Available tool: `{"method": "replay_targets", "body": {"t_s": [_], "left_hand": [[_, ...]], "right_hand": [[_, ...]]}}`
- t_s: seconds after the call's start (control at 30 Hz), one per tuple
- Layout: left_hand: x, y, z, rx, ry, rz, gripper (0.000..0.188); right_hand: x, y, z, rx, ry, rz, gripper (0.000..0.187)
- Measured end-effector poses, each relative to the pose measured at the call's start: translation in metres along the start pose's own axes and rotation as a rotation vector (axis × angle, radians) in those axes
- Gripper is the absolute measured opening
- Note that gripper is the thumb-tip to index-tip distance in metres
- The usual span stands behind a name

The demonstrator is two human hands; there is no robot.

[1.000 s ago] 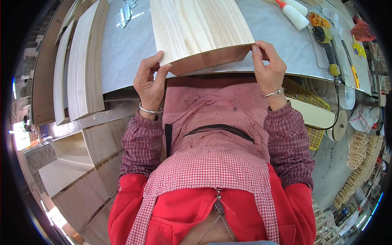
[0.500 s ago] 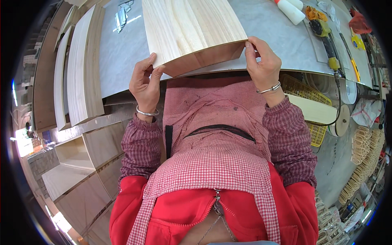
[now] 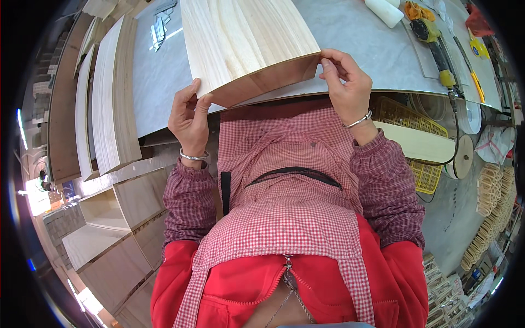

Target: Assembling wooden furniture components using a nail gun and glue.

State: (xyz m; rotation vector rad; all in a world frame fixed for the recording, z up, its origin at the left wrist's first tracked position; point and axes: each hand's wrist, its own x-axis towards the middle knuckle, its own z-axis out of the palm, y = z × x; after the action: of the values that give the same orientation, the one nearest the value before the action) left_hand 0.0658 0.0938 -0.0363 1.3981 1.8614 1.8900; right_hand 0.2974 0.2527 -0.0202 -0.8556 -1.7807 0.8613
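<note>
Right now I hold a pale wooden panel at the near edge of the grey counter, in the upper middle of the frame. It seems to be a shallow box or drawer part: the broad light face points up and away from me, and a darker brown edge strip faces my chest. My left hand pinches the lower left corner, thumb on top and the other fingers closed beneath. My right hand grips the lower right corner the same way, its fingers curled over the brown edge. Holding both near corners probably keeps the piece level and lets me look along that edge while its far part rests on the counter.

At the left of the frame, more pale boards stand on edge, leaning together, likely stacked that way to be easy to pick up one by one. Below them, at lower left, sit open wooden boxes. At upper right a yellow and black power tool lies on the counter, with a white plastic bottle near it at the top edge. A yellow plastic crate sits under the counter at right; any labels there are too small to tell.
</note>
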Motion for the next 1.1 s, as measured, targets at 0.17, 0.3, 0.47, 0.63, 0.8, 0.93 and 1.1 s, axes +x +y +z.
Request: {"method": "replay_targets", "body": {"t_s": [0.17, 0.3, 0.47, 0.63, 0.8, 0.93, 1.1], "left_hand": [[0.0, 0.001, -0.003, -0.021, -0.009, -0.008, 0.03], [0.0, -0.001, -0.007, -0.031, -0.025, -0.018, 0.03], [0.0, 0.0, -0.012, -0.032, -0.021, -0.011, 0.03], [0.0, 0.001, -0.013, -0.045, -0.022, -0.008, 0.03], [0.0, 0.001, -0.016, -0.057, -0.022, -0.014, 0.03], [0.001, 0.0, -0.02, -0.036, -0.025, 0.006, 0.031], [0.013, 0.018, -0.024, 0.36, -0.097, 0.098, 0.031]], "right_hand": [[0.002, -0.006, -0.001, -0.045, -0.011, -0.003, 0.02], [0.011, -0.013, -0.003, -0.003, -0.05, 0.008, 0.02], [0.023, -0.011, -0.001, 0.118, -0.188, -0.099, 0.021], [0.026, -0.006, 0.002, 0.193, -0.244, -0.106, 0.022], [0.026, -0.005, 0.002, 0.206, -0.27, -0.049, 0.022], [0.026, -0.001, 0.003, 0.243, -0.303, -0.066, 0.021], [0.026, 0.001, 0.006, 0.248, -0.292, -0.079, 0.02]]}}
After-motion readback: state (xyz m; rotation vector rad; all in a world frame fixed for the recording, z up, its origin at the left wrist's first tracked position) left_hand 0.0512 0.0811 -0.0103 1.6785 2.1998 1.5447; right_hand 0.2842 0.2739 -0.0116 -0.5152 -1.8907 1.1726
